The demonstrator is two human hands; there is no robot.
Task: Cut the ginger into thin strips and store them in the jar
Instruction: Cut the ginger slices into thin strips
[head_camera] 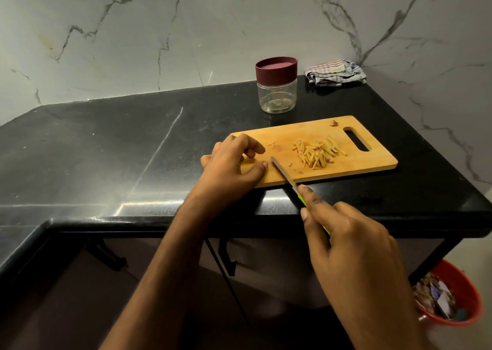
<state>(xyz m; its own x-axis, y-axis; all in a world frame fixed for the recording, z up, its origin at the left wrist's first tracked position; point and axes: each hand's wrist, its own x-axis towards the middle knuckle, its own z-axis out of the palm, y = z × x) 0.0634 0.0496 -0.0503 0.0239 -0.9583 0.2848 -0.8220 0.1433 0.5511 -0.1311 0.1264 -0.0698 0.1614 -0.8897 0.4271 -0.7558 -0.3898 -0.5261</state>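
Maroon-lidded clear jar (pixel 276 84), black counter (pixel 106 142), striped grey cloth (pixel 335 72)

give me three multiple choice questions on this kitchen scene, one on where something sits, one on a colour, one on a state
1. Where does the pile of ginger strips lie?
A. inside the jar
B. on the cutting board, between the knife blade and the handle slot
C. on the black counter beside the cloth

2. What colour is the lid of the jar?
A. maroon
B. green
C. white

3. What is the state of the jar?
A. open, lid lying beside it
B. tipped on its side
C. upright with the lid on

Answers:
1. B: the strips rest on the cutting board, right of the knife held by the right hand.
2. A: the cap is dark red.
3. C: it stands behind the board, capped, with no strips visible inside.
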